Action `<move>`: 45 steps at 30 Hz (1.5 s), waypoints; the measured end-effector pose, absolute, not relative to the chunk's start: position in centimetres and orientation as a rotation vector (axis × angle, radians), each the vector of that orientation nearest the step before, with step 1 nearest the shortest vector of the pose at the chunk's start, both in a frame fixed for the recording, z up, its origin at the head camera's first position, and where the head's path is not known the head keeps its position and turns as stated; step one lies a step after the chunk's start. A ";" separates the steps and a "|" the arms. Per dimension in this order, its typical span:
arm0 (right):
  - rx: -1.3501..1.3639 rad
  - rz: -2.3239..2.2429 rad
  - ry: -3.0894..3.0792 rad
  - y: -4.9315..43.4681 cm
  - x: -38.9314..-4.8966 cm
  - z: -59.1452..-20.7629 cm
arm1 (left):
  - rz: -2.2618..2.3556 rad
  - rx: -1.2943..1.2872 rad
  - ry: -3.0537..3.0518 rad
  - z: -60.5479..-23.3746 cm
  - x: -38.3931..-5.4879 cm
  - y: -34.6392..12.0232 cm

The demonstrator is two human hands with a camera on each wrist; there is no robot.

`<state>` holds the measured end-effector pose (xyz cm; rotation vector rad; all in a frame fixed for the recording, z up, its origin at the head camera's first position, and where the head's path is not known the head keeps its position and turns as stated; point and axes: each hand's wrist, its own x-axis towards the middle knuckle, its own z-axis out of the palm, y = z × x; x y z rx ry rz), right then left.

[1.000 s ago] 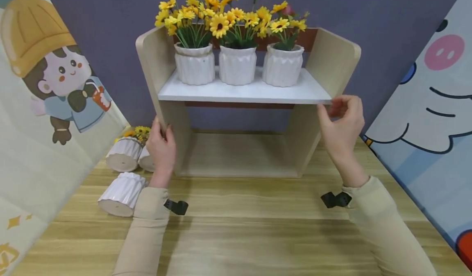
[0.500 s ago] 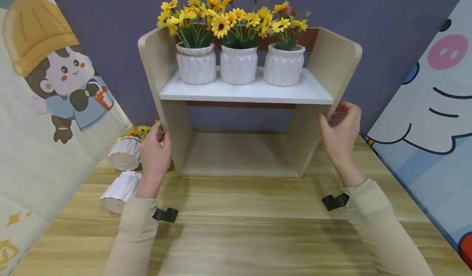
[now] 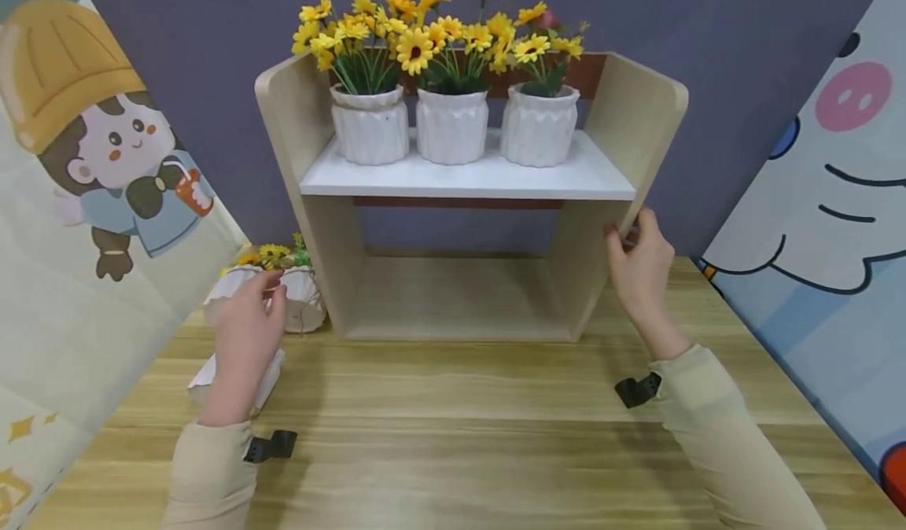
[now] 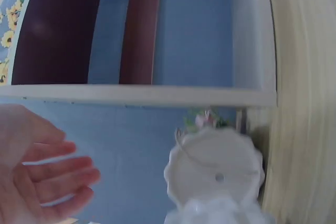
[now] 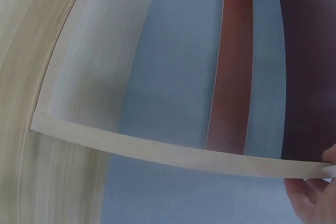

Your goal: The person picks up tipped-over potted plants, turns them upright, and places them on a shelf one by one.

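Note:
A wooden desktop shelf (image 3: 654,133) with a white middle board (image 3: 467,180) stands on the table. Three white ribbed pots of yellow daisies, left (image 3: 370,130), middle (image 3: 453,130) and right (image 3: 539,130), stand in a row on that board. My right hand (image 3: 642,278) pinches the front edge of the right side panel (image 5: 157,153), thumb inside and fingers outside. Held over the pots lying left of the shelf, my left hand (image 3: 248,325) has relaxed fingers and nothing in it. In the left wrist view a lying pot (image 4: 215,156) shows its scalloped base.
Lying pots crowd the left: one (image 3: 304,302) against the shelf's side, another (image 3: 222,285) behind my hand, a third (image 3: 269,384) nearer me and partly covered by my wrist. Cartoon-printed panels (image 3: 113,152) flank the table, with a purple wall (image 3: 205,34) behind.
My left hand has left the shelf's left panel and moved left and nearer me, over the lying pots. My right hand has slid slightly down the right panel's edge.

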<state>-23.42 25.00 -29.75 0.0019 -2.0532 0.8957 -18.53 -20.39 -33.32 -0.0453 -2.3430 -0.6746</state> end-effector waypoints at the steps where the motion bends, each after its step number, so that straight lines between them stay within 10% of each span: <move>1: 0.004 0.898 -2.053 25.0 -23.4 -29.7 | -0.645 -0.034 -2.376 -33.4 -18.3 -20.7; 45: 0.024 0.946 -2.064 25.3 -23.4 -30.4 | -0.277 0.521 -3.163 -35.7 -17.6 -24.2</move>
